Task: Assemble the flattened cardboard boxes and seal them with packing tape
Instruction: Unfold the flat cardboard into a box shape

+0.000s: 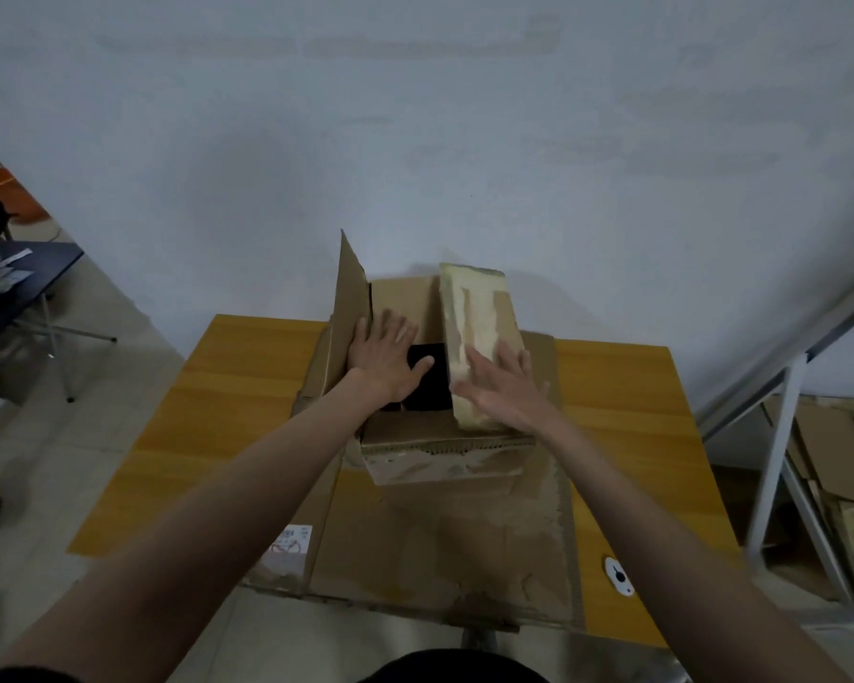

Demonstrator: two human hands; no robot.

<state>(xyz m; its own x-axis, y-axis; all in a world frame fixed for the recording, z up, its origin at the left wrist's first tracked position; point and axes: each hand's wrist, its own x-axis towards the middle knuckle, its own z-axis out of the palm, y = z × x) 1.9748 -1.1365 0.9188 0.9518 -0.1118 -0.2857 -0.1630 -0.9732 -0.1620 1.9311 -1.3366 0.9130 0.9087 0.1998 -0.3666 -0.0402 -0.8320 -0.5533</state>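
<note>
A small brown cardboard box (435, 458) stands upright on flattened cardboard sheets (444, 544) in the middle of the wooden table. Its top is partly open, with a dark gap between the flaps. My left hand (385, 354) lies flat, fingers spread, on the left part of the top, beside a flap (348, 298) that stands upright. My right hand (506, 386) presses flat on the right flap (479, 317), which carries torn tape remnants and tilts down over the opening. No tape roll is in sight.
The yellow wooden table (622, 416) stands against a white wall. A small white round object (618, 575) lies near its front right. A metal shelf frame (780, 436) with stacked cardboard is at the right. A dark folding table (26, 288) stands at the left.
</note>
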